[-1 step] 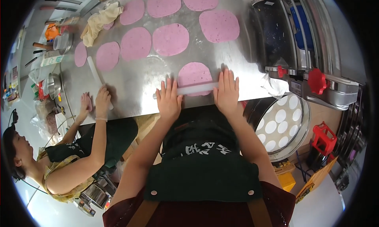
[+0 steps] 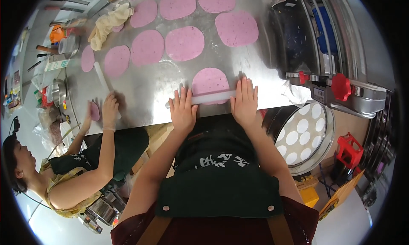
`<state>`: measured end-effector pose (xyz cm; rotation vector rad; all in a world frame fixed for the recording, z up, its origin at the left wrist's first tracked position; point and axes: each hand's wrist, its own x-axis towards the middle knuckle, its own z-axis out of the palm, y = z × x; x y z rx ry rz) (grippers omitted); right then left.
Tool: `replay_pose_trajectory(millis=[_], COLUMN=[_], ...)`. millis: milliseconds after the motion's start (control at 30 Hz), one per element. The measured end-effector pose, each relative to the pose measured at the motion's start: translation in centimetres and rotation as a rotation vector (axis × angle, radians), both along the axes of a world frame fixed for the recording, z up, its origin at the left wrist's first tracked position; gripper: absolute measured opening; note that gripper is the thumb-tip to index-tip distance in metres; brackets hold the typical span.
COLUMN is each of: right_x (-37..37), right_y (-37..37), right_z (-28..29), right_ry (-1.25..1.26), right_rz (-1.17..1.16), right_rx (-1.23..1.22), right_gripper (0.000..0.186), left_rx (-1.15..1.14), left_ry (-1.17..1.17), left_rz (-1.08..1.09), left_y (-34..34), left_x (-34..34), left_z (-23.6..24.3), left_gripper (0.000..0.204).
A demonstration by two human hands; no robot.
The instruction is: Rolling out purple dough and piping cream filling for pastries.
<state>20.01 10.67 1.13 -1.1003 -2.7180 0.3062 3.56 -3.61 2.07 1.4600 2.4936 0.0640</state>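
A white rolling pin [image 2: 213, 97] lies across a pink dough round [image 2: 208, 79] near the steel table's front edge. My left hand [image 2: 182, 110] rests open on the pin's left end, fingers extended forward. On the other end, my right hand [image 2: 244, 104] also lies open, its fingers stretched over the pin. Behind them, several flattened pink rounds [image 2: 184, 43] are spread in rows on the table [image 2: 166, 78].
At left, a co-worker [image 2: 81, 185] handles another pin [image 2: 102, 78] and small dough piece [image 2: 94, 111]. A crumpled cloth [image 2: 104, 29] lies beyond them. A machine with red knobs [image 2: 341, 87] stands right, above a pan of white discs [image 2: 303, 127] and a red stool [image 2: 349, 149].
My hands and the pin sit very slightly nearer the front edge. The co-worker's small dough piece now shows more fully beside their left hand.
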Motion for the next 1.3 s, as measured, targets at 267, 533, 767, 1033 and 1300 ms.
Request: replay_pose_trajectory(millis=[267, 533, 767, 1033, 1300], right_x=[-3.1, 0.1, -0.9, -1.4, 1.2], right_y=[3.7, 0.6, 1.1, 1.4, -1.3], right_z=[0.0, 1.1, -0.1, 0.2, 1.1], right_ry=[0.062, -0.004, 0.026, -0.026, -0.121], right_rz=[-0.066, 0.008, -0.045, -0.063, 0.002], right_rx=[0.117, -0.038, 0.028, 0.03, -0.072], right_gripper=[0.056, 0.057, 0.056, 0.063, 0.064], left_rx=[0.162, 0.092, 0.12, 0.101, 0.003], left_ry=[0.177, 0.021, 0.096, 0.112, 0.014], left_rz=[-0.046, -0.044, -0.035, -0.05, -0.022], left_y=[4.1, 0.5, 1.8, 2.3, -0.8], left_x=[-2.9, -0.5, -1.2, -2.0, 1.0], left_z=[-0.6, -0.5, -0.3, -1.0, -0.2], left_gripper=[0.053, 0.057, 0.057, 0.064, 0.066])
